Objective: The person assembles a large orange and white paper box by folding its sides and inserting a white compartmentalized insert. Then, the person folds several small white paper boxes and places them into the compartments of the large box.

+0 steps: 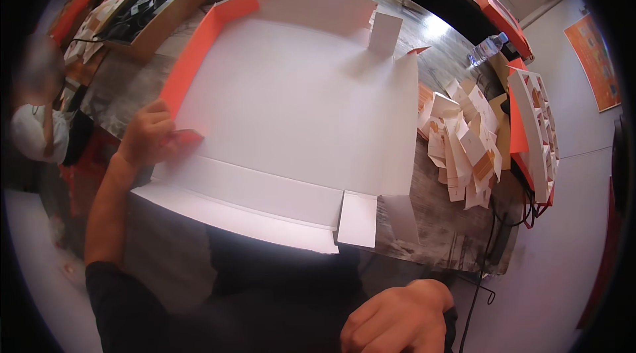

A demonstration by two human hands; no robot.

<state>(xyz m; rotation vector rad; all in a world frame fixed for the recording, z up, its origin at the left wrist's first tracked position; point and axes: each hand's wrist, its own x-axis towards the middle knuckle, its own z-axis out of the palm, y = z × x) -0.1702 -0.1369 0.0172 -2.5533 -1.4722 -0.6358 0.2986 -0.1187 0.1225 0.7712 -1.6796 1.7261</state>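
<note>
A large flat cardboard box blank (291, 101), white inside and orange outside, lies spread over the wooden table (450, 227). Its left side flap (199, 48) stands up, showing orange. My left hand (147, 133) grips the near left corner of the blank, fingers pinching a small orange tab. My right hand (396, 318) is low near my body, off the table, fingers curled into a loose fist with nothing visible in it. The near flap of the blank (245, 207) hangs over the table's front edge toward me.
A pile of small white and orange folded cartons (464, 144) lies right of the blank. A finished divided box (533, 127) stands beside it. A plastic water bottle (487, 48) sits far right. An open brown box with cables (149, 11) sits far left. Another person (36, 127) is at the left.
</note>
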